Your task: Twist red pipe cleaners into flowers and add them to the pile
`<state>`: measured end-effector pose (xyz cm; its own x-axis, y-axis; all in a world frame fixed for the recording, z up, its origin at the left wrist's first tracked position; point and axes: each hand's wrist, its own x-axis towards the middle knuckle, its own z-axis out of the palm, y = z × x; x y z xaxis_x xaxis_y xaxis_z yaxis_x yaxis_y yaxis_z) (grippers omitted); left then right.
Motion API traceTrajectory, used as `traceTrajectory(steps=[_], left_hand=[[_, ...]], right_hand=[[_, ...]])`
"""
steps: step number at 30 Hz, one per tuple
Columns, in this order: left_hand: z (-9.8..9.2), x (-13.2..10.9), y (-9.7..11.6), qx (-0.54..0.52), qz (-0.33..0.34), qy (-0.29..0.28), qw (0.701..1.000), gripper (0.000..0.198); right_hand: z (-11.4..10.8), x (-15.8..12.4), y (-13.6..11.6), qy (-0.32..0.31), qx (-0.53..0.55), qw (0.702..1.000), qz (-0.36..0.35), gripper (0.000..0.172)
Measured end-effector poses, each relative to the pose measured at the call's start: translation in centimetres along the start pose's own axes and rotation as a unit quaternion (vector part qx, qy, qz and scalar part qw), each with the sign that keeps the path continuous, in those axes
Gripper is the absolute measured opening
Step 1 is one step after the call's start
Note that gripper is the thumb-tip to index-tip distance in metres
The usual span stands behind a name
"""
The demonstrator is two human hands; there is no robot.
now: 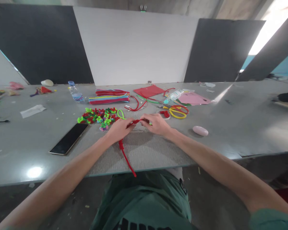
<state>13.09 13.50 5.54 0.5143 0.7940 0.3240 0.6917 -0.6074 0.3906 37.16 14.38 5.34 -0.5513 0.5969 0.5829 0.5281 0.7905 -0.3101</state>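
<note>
My left hand (120,129) and my right hand (157,124) meet over the grey table (218,108), both pinched on a red pipe cleaner (126,156). Its twisted upper part runs between my fingertips, and its long tail hangs down from my left hand toward the table's front edge. A small green bit shows at my right fingertips. Just beyond my hands lies a pile of small red, green and pink pipe-cleaner flowers (98,115).
A dark phone (69,138) lies at the left front. Farther back are a bundle of coloured pipe cleaners (109,96), a water bottle (75,92), red felt (148,91), pink paper (194,98), yellow and red rings (179,111). A pink oval object (200,130) sits right of my hands.
</note>
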Motion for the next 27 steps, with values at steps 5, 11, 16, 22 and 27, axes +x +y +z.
traceTrajectory(steps=[5, 11, 16, 22, 27], left_hand=[[0.0, 0.0, 0.1, -0.020, -0.002, -0.008, 1.000, 0.019], [0.1, -0.1, 0.1, -0.003, 0.013, -0.001, 1.000, 0.022], [-0.1, -0.2, 0.3, -0.087, 0.022, -0.014, 0.996, 0.028], [-0.1, 0.2, 0.4, -0.205, -0.010, -0.046, 0.978, 0.029], [0.1, 0.5, -0.2, -0.297, -0.040, -0.040, 0.953, 0.033]], right_hand=[[0.3, -0.1, -0.1, 0.005, -0.015, 1.000, -0.008, 0.017], [0.3, -0.1, -0.1, 0.011, -0.042, 0.999, -0.011, 0.021], [0.7, -0.2, 0.3, -0.003, -0.032, 0.999, -0.015, 0.023], [0.6, 0.0, 0.4, 0.000, -0.026, 1.000, -0.007, 0.025], [-0.6, 0.2, 0.7, 0.052, -0.031, 0.997, 0.054, 0.019]])
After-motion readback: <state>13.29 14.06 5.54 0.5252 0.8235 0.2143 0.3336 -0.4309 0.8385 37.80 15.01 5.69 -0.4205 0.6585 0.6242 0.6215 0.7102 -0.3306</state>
